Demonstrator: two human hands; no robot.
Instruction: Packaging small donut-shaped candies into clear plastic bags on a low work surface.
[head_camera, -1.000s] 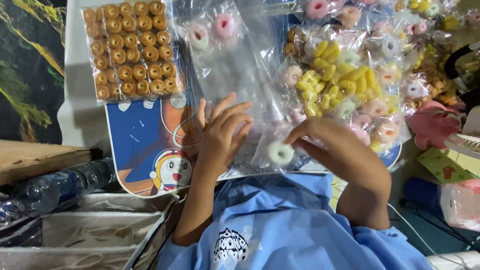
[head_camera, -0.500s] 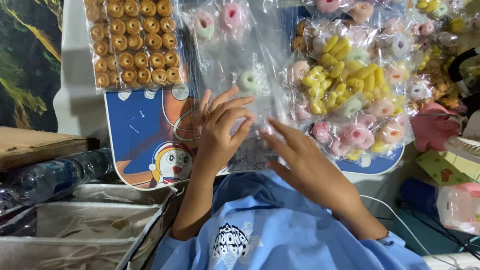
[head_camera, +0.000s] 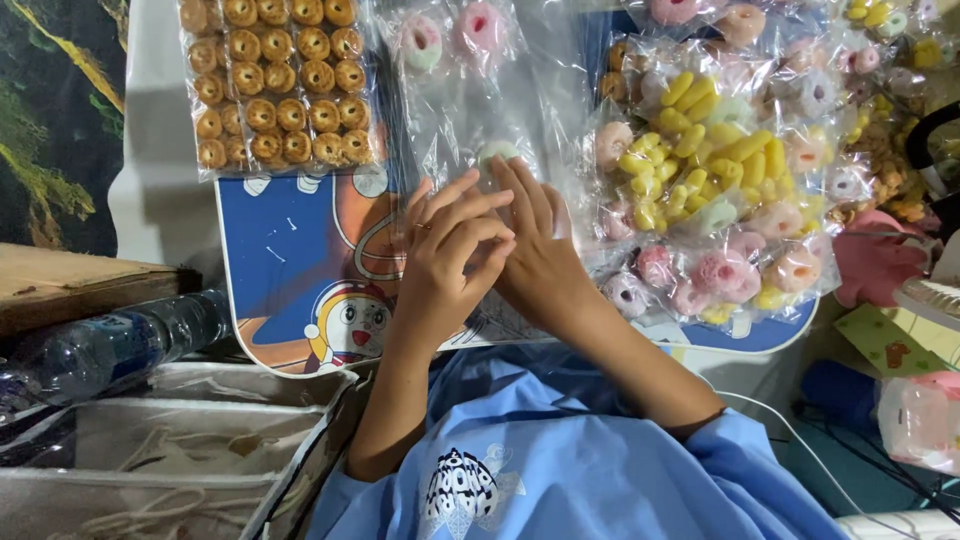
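My left hand (head_camera: 447, 262) pinches the near edge of a clear plastic bag (head_camera: 455, 120) that lies on a blue cartoon-printed board (head_camera: 285, 255). My right hand (head_camera: 540, 255) lies flat beside it, fingers stretched forward into the bag's mouth. Its fingertips touch a pale green ring sweet (head_camera: 497, 152) inside. Two more ring sweets, one green-and-pink (head_camera: 420, 40) and one pink (head_camera: 480, 25), sit at the bag's far end.
A sealed pack of round brown cookies (head_camera: 275, 85) lies to the left. Packets of yellow puffs (head_camera: 700, 140) and pastel ring sweets (head_camera: 760, 265) pile up on the right. A water bottle (head_camera: 110, 345) and a cloth bag (head_camera: 180, 450) are near left.
My right hand carried the pale green ring sweet from the board's near edge into the bag, let it go, then slid forward until its fingers touched it. My left hand stayed on the bag.
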